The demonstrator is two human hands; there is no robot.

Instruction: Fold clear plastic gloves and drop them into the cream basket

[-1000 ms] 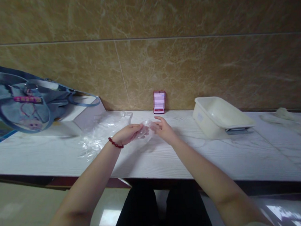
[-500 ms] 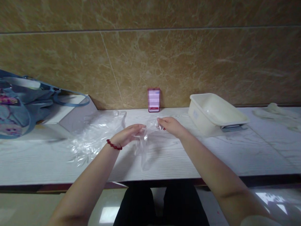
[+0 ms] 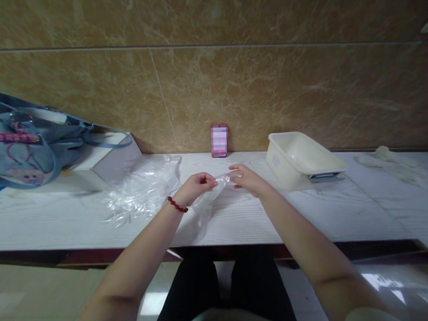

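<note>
My left hand (image 3: 200, 185), with a red bead bracelet (image 3: 177, 204) at the wrist, pinches a thin clear plastic bag (image 3: 206, 208) near its upper end. The film hangs down from there toward the front of the table. At the bag's gathered end is my right hand (image 3: 248, 179), its fingers apart and touching the plastic; whether any fingertip is inside the film cannot be made out. To the left of my left hand lies a crumpled heap of clear plastic bags (image 3: 141, 193).
A phone (image 3: 219, 140) leans on the marble wall. Right of centre stands a cream plastic bin (image 3: 284, 165), with pale limp gloves or cloths (image 3: 393, 161) beyond it. At far left, a blue bag (image 3: 27, 153) rests against a white box (image 3: 108, 157). The white table (image 3: 307, 218) ends near my legs.
My left hand has moved right and now pinches the plastic. My right hand has gone from a pinch to spread fingers. The bag's hanging part has swung left.
</note>
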